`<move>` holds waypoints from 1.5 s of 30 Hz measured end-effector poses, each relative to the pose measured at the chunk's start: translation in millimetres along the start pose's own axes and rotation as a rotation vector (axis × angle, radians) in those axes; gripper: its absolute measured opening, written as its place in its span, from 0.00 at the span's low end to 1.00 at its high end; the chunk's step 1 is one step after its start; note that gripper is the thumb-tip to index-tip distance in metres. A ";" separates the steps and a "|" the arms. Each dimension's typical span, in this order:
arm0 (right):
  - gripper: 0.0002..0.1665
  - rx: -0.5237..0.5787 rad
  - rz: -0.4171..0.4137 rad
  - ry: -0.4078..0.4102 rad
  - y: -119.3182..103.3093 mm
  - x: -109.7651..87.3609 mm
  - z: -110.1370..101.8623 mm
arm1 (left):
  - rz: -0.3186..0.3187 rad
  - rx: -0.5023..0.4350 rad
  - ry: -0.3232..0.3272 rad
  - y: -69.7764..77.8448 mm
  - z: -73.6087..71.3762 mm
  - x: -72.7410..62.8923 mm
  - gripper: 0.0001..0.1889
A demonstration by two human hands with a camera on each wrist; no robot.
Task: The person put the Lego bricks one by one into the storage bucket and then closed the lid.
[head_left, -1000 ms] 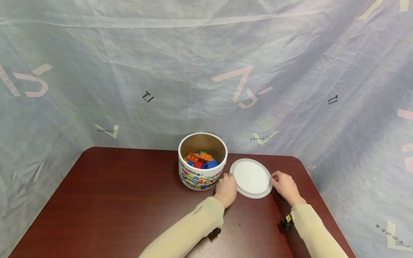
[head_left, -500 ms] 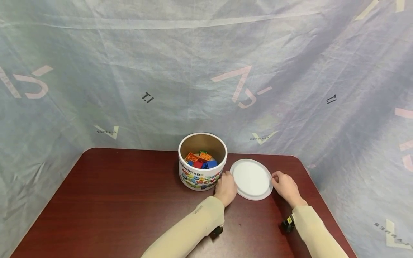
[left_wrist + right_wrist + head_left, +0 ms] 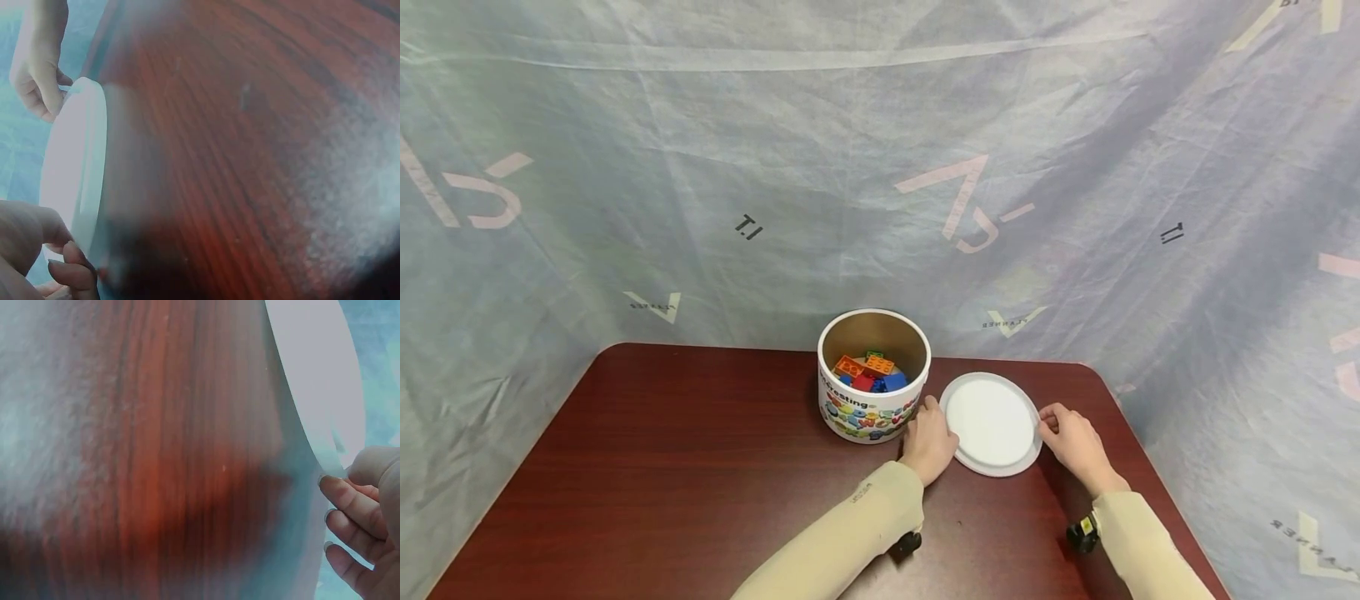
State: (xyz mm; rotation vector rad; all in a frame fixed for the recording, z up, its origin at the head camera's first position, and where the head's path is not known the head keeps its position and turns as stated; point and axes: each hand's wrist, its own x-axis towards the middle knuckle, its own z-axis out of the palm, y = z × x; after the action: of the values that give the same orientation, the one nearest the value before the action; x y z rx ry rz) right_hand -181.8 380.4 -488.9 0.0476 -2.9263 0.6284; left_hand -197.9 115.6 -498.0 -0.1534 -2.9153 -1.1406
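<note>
A round white lid (image 3: 991, 421) lies to the right of an open tub, between both hands. My left hand (image 3: 929, 442) grips the lid's left rim, its thumb and curled fingers showing at the lower left of the left wrist view. On the right, my right hand (image 3: 1075, 446) pinches the opposite rim between thumb and index finger; the right wrist view shows the lid (image 3: 325, 381) meeting those fingertips. The white tub (image 3: 868, 408), printed with colourful letters, stands upright just left of my left hand. Several orange, red, blue and green toy bricks (image 3: 878, 365) lie inside it.
The dark red-brown wooden table (image 3: 700, 467) has its back edge just behind the tub and lid. A grey printed cloth (image 3: 820, 167) hangs behind and at both sides. The table's right edge runs close to my right hand.
The lid has moved slightly to the right and toward me, with both hands following it. The tub and bricks keep their place, apart from a slight shift of the whole view.
</note>
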 end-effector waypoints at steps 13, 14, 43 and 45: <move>0.15 0.072 0.000 -0.019 4.9 -3.7 -8.8 | 0.014 -0.173 -0.057 -9.7 7.0 5.1 0.14; 0.15 0.076 0.001 -0.016 5.3 -4.0 -11.3 | 0.033 -0.191 -0.048 -11.7 11.7 8.4 0.11; 0.20 0.038 -0.094 0.141 -42.2 19.1 -91.8 | 0.289 -0.290 -0.085 44.7 -120.6 12.9 0.06; 0.20 0.047 -0.109 0.151 -49.4 23.3 -95.2 | 0.306 -0.282 -0.075 43.9 -130.5 17.5 0.06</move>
State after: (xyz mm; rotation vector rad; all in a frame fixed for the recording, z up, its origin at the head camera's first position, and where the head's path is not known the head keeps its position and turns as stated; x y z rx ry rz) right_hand -188.6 374.5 -379.5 0.1569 -2.7422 0.6531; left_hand -214.9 60.7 -371.6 -0.6317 -2.6453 -1.5020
